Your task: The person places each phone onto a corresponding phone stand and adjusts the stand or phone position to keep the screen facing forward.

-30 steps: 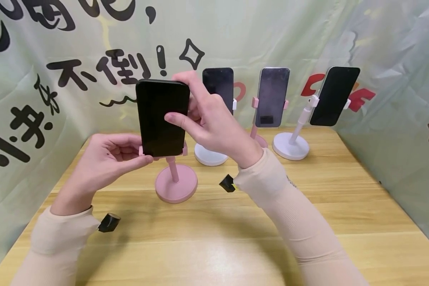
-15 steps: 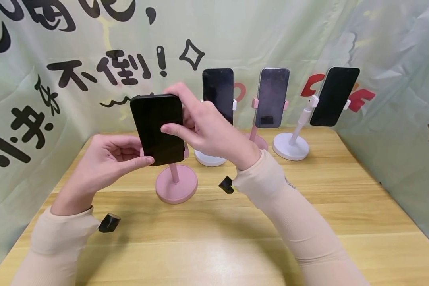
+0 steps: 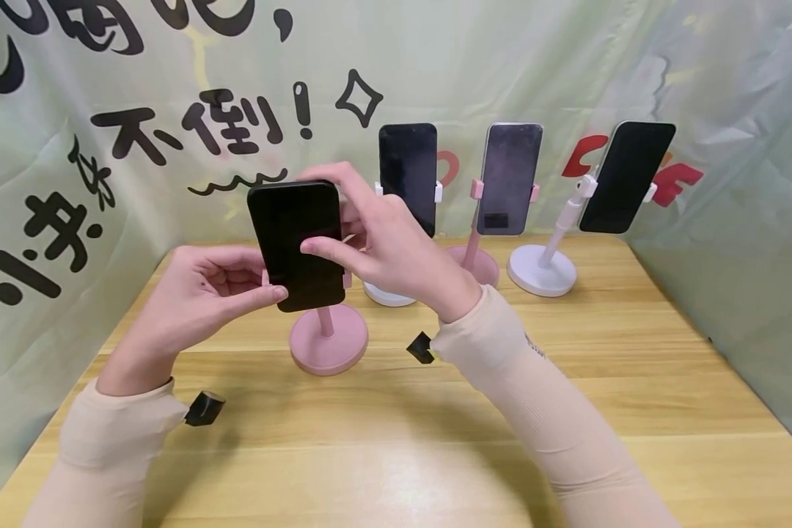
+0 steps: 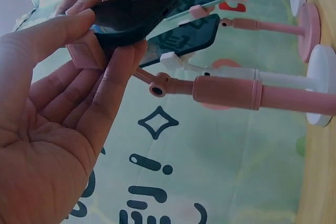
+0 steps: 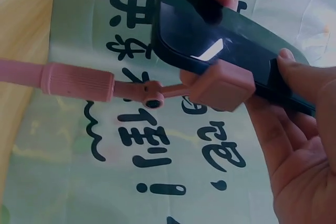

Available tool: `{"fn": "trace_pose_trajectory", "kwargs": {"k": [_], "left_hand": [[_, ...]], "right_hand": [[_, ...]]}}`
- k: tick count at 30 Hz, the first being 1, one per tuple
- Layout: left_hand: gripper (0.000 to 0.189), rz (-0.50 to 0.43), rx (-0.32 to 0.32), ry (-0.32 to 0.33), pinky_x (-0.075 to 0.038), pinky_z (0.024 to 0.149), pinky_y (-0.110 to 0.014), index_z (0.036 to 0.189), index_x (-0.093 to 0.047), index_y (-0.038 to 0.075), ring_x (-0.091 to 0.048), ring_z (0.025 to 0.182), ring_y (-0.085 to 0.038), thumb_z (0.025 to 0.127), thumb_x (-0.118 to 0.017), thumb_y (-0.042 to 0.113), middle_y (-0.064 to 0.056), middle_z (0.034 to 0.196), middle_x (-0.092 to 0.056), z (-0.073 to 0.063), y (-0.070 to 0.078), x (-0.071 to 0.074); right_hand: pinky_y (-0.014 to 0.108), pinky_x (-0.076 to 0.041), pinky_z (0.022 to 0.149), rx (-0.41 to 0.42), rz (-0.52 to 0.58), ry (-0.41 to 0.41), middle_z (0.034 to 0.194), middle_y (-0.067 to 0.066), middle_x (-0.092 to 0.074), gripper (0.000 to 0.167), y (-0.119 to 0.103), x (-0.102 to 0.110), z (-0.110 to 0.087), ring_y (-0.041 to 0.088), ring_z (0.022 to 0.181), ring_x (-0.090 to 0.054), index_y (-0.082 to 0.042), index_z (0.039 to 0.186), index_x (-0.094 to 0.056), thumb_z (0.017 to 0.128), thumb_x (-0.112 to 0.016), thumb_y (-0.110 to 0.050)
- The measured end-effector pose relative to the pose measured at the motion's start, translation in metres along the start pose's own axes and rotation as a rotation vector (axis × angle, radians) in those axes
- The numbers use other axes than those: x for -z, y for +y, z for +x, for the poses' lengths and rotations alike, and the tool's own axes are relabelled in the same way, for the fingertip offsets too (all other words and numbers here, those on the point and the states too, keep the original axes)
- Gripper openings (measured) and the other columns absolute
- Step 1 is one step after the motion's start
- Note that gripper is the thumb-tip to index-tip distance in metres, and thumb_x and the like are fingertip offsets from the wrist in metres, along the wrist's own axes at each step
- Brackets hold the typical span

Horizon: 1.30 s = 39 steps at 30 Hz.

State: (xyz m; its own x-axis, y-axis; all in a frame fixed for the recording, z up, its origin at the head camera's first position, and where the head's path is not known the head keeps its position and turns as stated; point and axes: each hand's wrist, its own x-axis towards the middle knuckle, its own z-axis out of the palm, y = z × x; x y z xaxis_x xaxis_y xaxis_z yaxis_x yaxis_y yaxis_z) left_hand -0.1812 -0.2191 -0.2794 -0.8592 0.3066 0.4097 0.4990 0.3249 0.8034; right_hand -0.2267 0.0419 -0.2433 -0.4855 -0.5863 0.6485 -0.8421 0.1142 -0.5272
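Observation:
A black smartphone [image 3: 295, 235] stands nearly upright, slightly tilted, in the clamp of a pink phone stand [image 3: 328, 341]. My right hand [image 3: 402, 249] grips the phone's upper right side, thumb on the screen and fingers behind. At the lower left, my left hand [image 3: 201, 297] holds the stand's clamp, its thumb on the phone's lower corner. In the left wrist view, the pink clamp arm [image 4: 86, 53] sits between thumb and fingers of that hand. The other clamp arm [image 5: 223, 85] lies against the phone's long edge in the right wrist view.
Behind to the right stand a white stand with a dark phone [image 3: 408, 172], a pink stand with a grey phone [image 3: 510, 180] and a white stand [image 3: 543, 271] with a tilted black phone [image 3: 627, 176]. A printed cloth [image 3: 191, 198] hangs around the wooden table [image 3: 396, 447].
The phone has moved down in the pink stand's clamp, with my right hand lowering along with it. My left hand has stayed at the clamp. The view has shifted slightly.

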Motion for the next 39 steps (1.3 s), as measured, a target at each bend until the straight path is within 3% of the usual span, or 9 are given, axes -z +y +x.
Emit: {"fn": "trace_pose_trajectory", "kwargs": {"k": [5, 8, 17, 23, 32, 35, 39], "left_hand": [[0.017, 0.042, -0.041, -0.057, -0.062, 0.067, -0.023, 0.096, -0.077, 0.004, -0.076, 0.072, -0.014, 0.086, -0.086, -0.005, -0.003, 0.083, -0.076, 0.003, -0.003, 0.005], [0.015, 0.067, -0.056, -0.087, -0.062, 0.067, -0.022, 0.096, -0.077, 0.006, -0.078, 0.077, -0.015, 0.088, -0.086, -0.003, -0.004, 0.086, -0.078, 0.005, -0.003, 0.007], [0.013, 0.074, -0.052, -0.085, -0.062, 0.069, -0.022, 0.097, -0.079, 0.006, -0.078, 0.076, -0.013, 0.089, -0.084, -0.003, -0.003, 0.087, -0.079, 0.004, -0.004, 0.009], [0.013, 0.066, -0.053, -0.075, -0.061, 0.068, -0.022, 0.096, -0.078, 0.005, -0.076, 0.075, -0.016, 0.089, -0.084, -0.004, -0.004, 0.086, -0.079, 0.003, -0.005, 0.009], [0.012, 0.070, -0.048, -0.068, -0.061, 0.066, -0.022, 0.094, -0.076, 0.005, -0.075, 0.074, -0.012, 0.089, -0.083, -0.005, -0.002, 0.086, -0.078, 0.002, -0.005, 0.009], [0.013, 0.076, -0.043, -0.068, -0.061, 0.066, -0.022, 0.094, -0.077, 0.005, -0.076, 0.074, -0.012, 0.089, -0.084, -0.004, -0.001, 0.086, -0.079, 0.001, -0.004, 0.009], [0.013, 0.091, -0.032, -0.058, -0.059, 0.063, -0.021, 0.093, -0.076, 0.006, -0.074, 0.071, -0.012, 0.089, -0.084, -0.003, 0.000, 0.084, -0.078, 0.000, -0.003, 0.009]], "right_hand": [[0.026, -0.065, 0.075, 0.041, 0.059, 0.091, 0.110, 0.007, -0.078, 0.064, 0.002, -0.002, -0.002, 0.004, 0.088, -0.078, -0.005, 0.146, -0.047, 0.094, -0.084, -0.011], [0.027, -0.065, 0.076, 0.067, 0.056, 0.120, 0.109, 0.009, -0.078, 0.061, 0.004, -0.002, -0.002, 0.006, 0.086, -0.078, -0.002, 0.141, -0.052, 0.091, -0.086, -0.008], [0.026, -0.063, 0.075, 0.053, 0.061, 0.065, 0.101, 0.010, -0.082, 0.059, 0.008, -0.004, -0.001, 0.005, 0.077, -0.076, -0.001, 0.135, -0.052, 0.088, -0.088, -0.007], [0.026, -0.065, 0.077, 0.046, 0.064, 0.062, 0.103, 0.011, -0.082, 0.059, 0.012, -0.007, -0.005, 0.008, 0.084, -0.078, 0.000, 0.132, -0.054, 0.086, -0.090, -0.006], [0.026, -0.064, 0.087, 0.055, 0.058, 0.065, 0.131, 0.015, -0.075, 0.058, 0.020, -0.011, -0.010, 0.012, 0.098, -0.080, -0.001, 0.133, -0.056, 0.086, -0.090, -0.007], [0.029, -0.063, 0.094, 0.071, 0.101, 0.048, 0.124, 0.015, -0.075, 0.056, 0.030, -0.013, -0.016, 0.013, 0.100, -0.078, -0.002, 0.141, -0.052, 0.097, -0.082, -0.019], [0.035, -0.060, 0.103, 0.010, 0.191, 0.027, 0.122, 0.019, -0.075, 0.061, 0.049, -0.017, -0.026, 0.022, 0.109, -0.076, -0.001, 0.146, -0.047, 0.110, -0.052, -0.050]]}}
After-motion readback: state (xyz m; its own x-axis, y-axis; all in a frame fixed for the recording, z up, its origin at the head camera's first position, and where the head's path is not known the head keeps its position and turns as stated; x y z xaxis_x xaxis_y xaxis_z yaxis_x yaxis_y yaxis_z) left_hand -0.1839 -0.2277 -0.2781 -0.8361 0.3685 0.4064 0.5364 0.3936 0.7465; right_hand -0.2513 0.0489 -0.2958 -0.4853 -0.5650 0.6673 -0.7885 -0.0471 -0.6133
